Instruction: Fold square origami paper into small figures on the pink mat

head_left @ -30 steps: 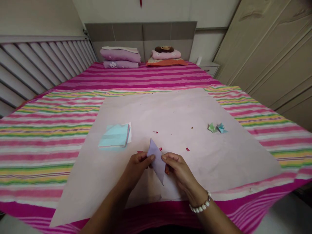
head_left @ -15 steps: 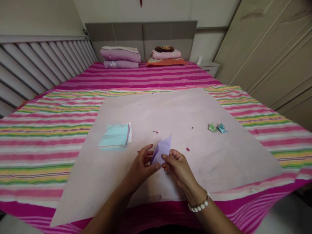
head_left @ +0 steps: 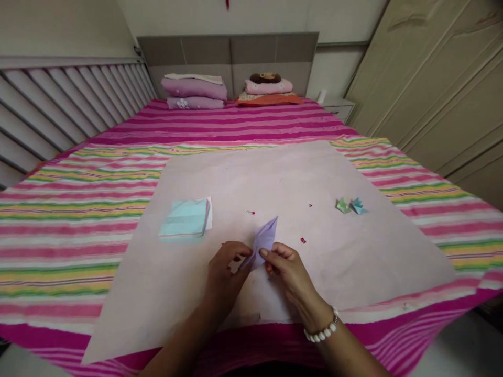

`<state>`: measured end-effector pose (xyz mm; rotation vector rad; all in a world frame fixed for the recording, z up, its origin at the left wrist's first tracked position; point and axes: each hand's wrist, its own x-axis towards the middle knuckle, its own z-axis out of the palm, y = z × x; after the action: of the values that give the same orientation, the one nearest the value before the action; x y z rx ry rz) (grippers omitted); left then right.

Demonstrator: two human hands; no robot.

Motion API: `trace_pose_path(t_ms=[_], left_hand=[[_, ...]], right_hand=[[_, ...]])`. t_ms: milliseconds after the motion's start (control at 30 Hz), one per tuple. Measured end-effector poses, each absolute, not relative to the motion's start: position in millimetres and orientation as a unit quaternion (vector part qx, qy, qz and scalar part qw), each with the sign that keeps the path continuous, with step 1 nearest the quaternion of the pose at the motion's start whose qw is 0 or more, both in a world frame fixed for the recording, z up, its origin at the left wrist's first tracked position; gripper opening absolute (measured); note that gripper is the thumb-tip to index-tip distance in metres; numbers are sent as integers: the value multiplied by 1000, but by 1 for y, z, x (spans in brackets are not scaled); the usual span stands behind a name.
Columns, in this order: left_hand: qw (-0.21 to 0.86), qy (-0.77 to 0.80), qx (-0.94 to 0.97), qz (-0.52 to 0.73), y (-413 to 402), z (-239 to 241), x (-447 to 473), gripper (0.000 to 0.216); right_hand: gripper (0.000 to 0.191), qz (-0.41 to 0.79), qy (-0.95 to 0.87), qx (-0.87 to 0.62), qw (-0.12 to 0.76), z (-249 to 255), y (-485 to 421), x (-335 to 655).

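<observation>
Between my two hands a folded sheet of purple origami paper (head_left: 265, 239) is held up, its pointed tip upward and a folded edge showing on its left. My left hand (head_left: 229, 267) pinches the lower left corner between thumb and fingers. On the other side my right hand (head_left: 286, 264) grips the right edge, thumb in front and fingers behind. A bracelet of white beads (head_left: 324, 332) circles my right wrist. To the left lies a stack of square paper (head_left: 184, 219), light blue on top. Off to the right sit a green folded paper piece (head_left: 343, 205) and a blue folded paper piece (head_left: 358, 206).
A large pale sheet (head_left: 236, 178) covers the middle of the striped bed (head_left: 78, 225). Small red scraps (head_left: 303, 240) are scattered on it. Folded bedding (head_left: 194, 93) rests by the headboard (head_left: 204, 51). A slatted rail (head_left: 70, 99) runs along the left.
My left hand has closed from spread fingers into a pinch on the paper's lower left corner. The purple paper has turned slightly and its left fold looks narrower. My right hand stays in place.
</observation>
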<state>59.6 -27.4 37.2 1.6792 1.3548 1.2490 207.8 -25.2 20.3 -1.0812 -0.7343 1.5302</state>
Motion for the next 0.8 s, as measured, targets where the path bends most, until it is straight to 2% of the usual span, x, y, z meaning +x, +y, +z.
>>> trace_pose_path(t_ms=[67,167,333,500,800], left_hand=[[280,475,676,488,-28,35,61,12],[286,464,679,491,-30,32,61,22],[457,534,533,471,-29,32,59,18],[596,508,403,473,-25,34,58,27],[629,487,392,462,-26,29,60,24]], right_hand=[[23,652,-301,-447,533,20,-26,207],[22,657,-289,-442,539,21,-27,207],[23,652,-289,-448,539,23,-26,210],[25,664,-284,-443,532,22,-26,210],[29,665,-276,-450,528,22,-27,210]])
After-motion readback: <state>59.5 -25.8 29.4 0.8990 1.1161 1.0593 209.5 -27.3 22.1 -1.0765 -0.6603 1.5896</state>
